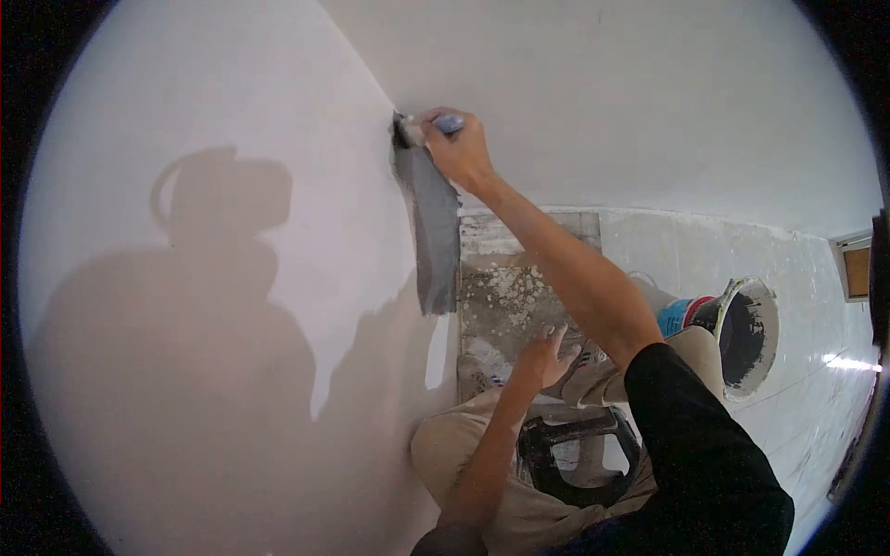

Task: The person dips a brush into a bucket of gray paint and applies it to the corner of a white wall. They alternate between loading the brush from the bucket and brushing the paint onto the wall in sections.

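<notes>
My right hand (456, 148) is closed around the handle of a brush (413, 132). The bristles touch the wall corner at the top end of a dark grey painted strip (436, 232). That strip runs along the foot of the wall, with uneven edges. Above my lap, my left hand (545, 360) holds nothing, and its fingers are apart. Beyond it lies a stained board (510, 296) spotted with pale flakes. To the right, a bucket (766, 320) is tipped toward the view, its inside coated with dark grey paint.
A dark stool (547, 468) stands between my legs. The white wall (352, 74) on the left carries my shadow. Pale, smeared floor (807, 408) spreads on the right, and a small wooden-coloured panel (858, 273) shows at the far right edge.
</notes>
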{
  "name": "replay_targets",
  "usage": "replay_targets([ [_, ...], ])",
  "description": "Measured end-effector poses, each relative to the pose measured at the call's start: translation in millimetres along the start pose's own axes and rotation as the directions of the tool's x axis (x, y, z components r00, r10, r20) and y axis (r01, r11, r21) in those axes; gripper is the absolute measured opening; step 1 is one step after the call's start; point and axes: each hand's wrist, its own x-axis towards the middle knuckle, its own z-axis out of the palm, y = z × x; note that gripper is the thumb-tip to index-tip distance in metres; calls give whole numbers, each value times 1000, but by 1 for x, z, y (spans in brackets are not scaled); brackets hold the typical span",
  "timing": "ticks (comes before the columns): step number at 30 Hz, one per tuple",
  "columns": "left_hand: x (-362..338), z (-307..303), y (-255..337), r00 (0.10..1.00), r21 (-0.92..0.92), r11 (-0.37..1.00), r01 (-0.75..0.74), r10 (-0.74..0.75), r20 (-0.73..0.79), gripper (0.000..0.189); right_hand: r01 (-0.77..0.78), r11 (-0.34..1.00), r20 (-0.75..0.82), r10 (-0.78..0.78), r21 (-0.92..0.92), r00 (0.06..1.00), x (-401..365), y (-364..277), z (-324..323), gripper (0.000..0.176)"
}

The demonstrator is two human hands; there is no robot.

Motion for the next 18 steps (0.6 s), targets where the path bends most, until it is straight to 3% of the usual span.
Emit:
replay_targets([
  [2,-2,-2,4,1000,10,1000,9,-9,0,66,148,968,-75,-135,205,988,4,12,-5,15],
  [5,2,0,5,1000,59,998,-4,4,4,65,7,937,-103,31,350,994,-23,5,-9,14],
  [8,6,11,-4,998,23,998,-53,54,-15,65,-162,948,-198,221,274,955,-17,42,11,13],
  [11,3,10,-9,994,-32,997,-72,69,-80,65,-234,950,-177,271,206,946,6,19,21,12],
  [14,1,7,-4,997,-22,998,-61,60,-57,66,-122,843,-113,211,523,971,-6,4,0,12],
  [17,0,2,-1,996,1,997,-71,71,-60,66,-158,737,-172,351,657,921,-38,5,-12,12],
  [18,0,4,-4,994,2,996,-87,87,-65,66,-222,761,-176,404,610,898,-42,17,-7,11],
])
